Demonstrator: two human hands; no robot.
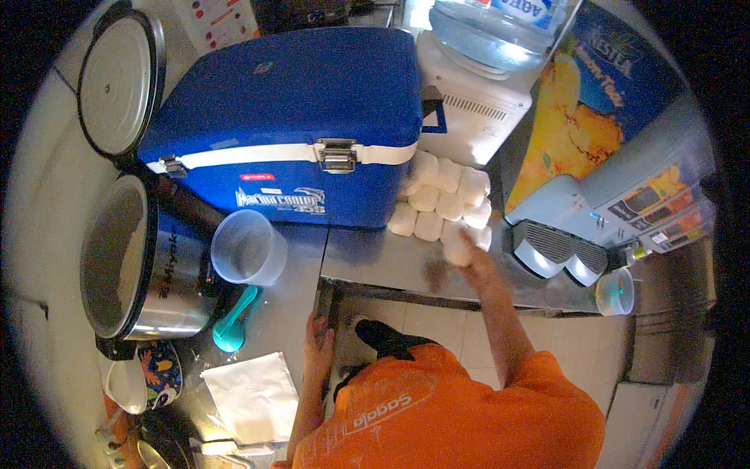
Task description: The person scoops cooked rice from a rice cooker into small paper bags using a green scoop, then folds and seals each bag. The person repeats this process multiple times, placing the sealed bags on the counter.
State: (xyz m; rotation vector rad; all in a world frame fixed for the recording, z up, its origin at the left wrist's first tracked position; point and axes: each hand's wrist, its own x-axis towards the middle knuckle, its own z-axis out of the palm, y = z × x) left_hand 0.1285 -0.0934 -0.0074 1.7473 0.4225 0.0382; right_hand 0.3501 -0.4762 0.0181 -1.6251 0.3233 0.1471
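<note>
My right hand (476, 263) reaches over the metal counter with its fingers closed on a rounded white bundle (455, 252) at the front of a stack. The other white bundles (449, 205) are piled in rows; what is inside them does not show. Lower and to the left, my left hand (318, 344) rests by the counter's corner edge, fingers extended and holding nothing. Left of that hand lie a stack of white paper sheets (254, 399) and a teal measuring scoop (230, 334). Above the scoop stands a clear plastic tub (250, 248).
A big blue cooler box (273, 102) stands behind the tub. At left is an open rice cooker (176, 273) with rice inside, its lid (119, 82) raised. Beyond the bundles stand a water dispenser (476, 102) and a drink dispenser (555, 207). A clear cup (615, 293) is at right.
</note>
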